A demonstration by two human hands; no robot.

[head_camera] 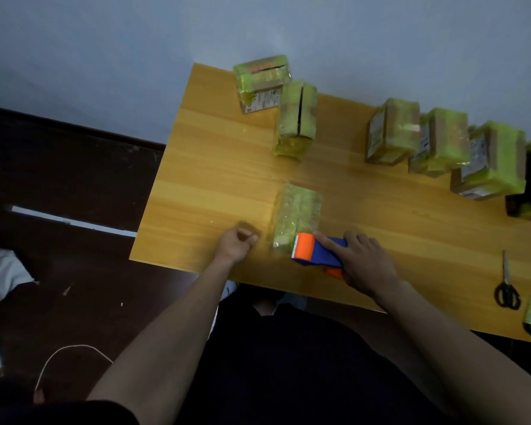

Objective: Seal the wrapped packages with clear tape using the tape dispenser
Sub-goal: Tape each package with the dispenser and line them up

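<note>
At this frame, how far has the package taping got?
Done: unclear; the wrapped packages along the far edge look glossy, but fresh tape cannot be confirmed. In hand: the right hand holds the blue-and-orange tape dispenser at the near end of the wrapped package in front, while the left hand rests fisted beside it. Left: running the tape along that package.
</note>
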